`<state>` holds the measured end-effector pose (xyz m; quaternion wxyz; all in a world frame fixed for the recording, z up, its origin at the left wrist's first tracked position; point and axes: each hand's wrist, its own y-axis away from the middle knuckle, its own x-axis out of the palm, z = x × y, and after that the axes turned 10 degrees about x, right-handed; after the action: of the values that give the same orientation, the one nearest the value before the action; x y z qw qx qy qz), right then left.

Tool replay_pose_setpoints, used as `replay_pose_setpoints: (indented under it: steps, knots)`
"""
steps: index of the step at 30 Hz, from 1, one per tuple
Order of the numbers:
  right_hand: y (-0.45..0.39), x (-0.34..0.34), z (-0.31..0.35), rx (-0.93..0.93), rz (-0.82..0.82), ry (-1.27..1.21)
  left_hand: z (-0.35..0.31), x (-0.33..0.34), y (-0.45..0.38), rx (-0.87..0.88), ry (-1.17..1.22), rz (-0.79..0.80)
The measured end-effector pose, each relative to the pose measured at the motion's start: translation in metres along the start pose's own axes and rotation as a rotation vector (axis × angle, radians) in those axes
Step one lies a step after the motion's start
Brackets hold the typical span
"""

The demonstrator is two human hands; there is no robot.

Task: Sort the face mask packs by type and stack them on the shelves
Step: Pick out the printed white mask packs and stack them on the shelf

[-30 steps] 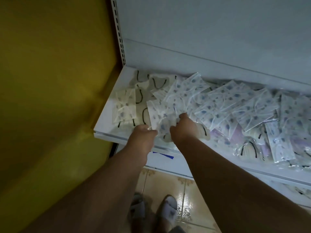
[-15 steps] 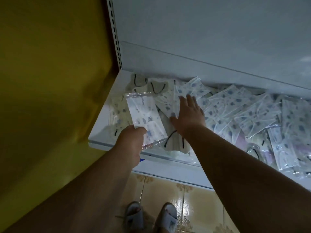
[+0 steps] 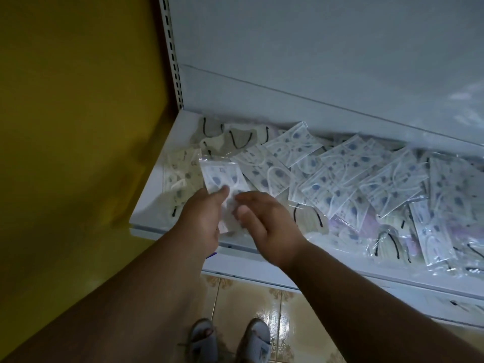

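Observation:
My left hand [image 3: 201, 218] grips a clear pack of a white mask with blue spots [image 3: 222, 179] above the left end of the white shelf [image 3: 146, 205]. My right hand [image 3: 264, 224] is at the pack's lower right edge, fingers curled against the plastic. Under and behind the held pack lie beige masks with black ear loops [image 3: 235, 140]. Another beige spotted pack [image 3: 180, 179] lies flat at the shelf's left. A loose heap of several blue-spotted packs [image 3: 353, 179] covers the middle and right of the shelf.
A yellow wall [image 3: 78, 127] bounds the shelf on the left, beside a slotted white upright [image 3: 171, 53]. A lower shelf [image 3: 392, 292] juts out beneath. My feet in grey sandals [image 3: 230, 341] stand on patterned floor tiles.
My right hand has left the heap and come back to the pack in my left hand. My left hand has kept the pack and lifted it a little toward the middle.

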<state>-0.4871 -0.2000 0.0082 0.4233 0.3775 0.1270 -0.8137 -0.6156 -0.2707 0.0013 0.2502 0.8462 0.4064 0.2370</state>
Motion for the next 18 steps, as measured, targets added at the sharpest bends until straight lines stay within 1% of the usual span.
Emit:
replay_pose_setpoints:
  steps: [1, 2, 3, 5, 7, 9, 11, 12, 13, 14, 15, 16, 17, 18]
  knots:
    - [-0.008, 0.0, -0.008, 0.063, -0.05, 0.044, 0.002, -0.003, -0.003, 0.042, -0.155, -0.056]
    - [-0.019, -0.001, -0.016, 0.165, -0.104, 0.143, 0.004, -0.005, -0.008, 0.074, -0.31, -0.113]
    - [-0.03, -0.003, -0.023, 0.268, -0.119, 0.285, 0.004, -0.007, -0.01, 0.079, -0.407, -0.16]
    - [-0.049, -0.001, -0.038, 0.382, -0.077, 0.488, 0.002, -0.008, -0.013, 0.062, -0.43, -0.184]
    - [-0.059, 0.001, -0.045, 0.395, -0.076, 0.582, 0.005, -0.009, -0.015, 0.073, -0.388, -0.173]
    - [-0.058, -0.003, -0.044, 0.386, -0.216, 0.54, 0.005, -0.008, -0.013, 0.09, -0.377, -0.156]
    - [-0.05, -0.009, -0.031, 0.382, -0.384, 0.331, 0.005, -0.006, -0.012, 0.105, -0.275, -0.153]
    - [-0.045, -0.009, -0.024, 0.354, -0.377, 0.194, 0.001, -0.004, -0.008, 0.104, -0.183, -0.132]
    - [-0.038, -0.008, -0.015, 0.291, -0.264, 0.078, -0.002, -0.001, -0.005, 0.09, -0.091, -0.105]
    - [-0.03, -0.006, -0.005, 0.204, -0.104, 0.018, -0.001, 0.0, -0.005, 0.051, -0.031, -0.082]
    - [-0.023, -0.002, -0.001, 0.106, 0.007, 0.013, 0.0, 0.001, -0.007, 0.032, -0.012, -0.056]
    - [-0.021, 0.0, -0.002, 0.039, 0.029, 0.041, 0.001, 0.002, -0.009, 0.064, -0.063, -0.052]
    - [-0.027, -0.003, -0.006, 0.03, -0.021, 0.068, 0.0, 0.003, -0.011, 0.113, -0.139, -0.043]
    - [-0.039, -0.007, -0.015, 0.079, -0.121, 0.152, 0.001, 0.002, -0.013, 0.148, -0.226, -0.059]
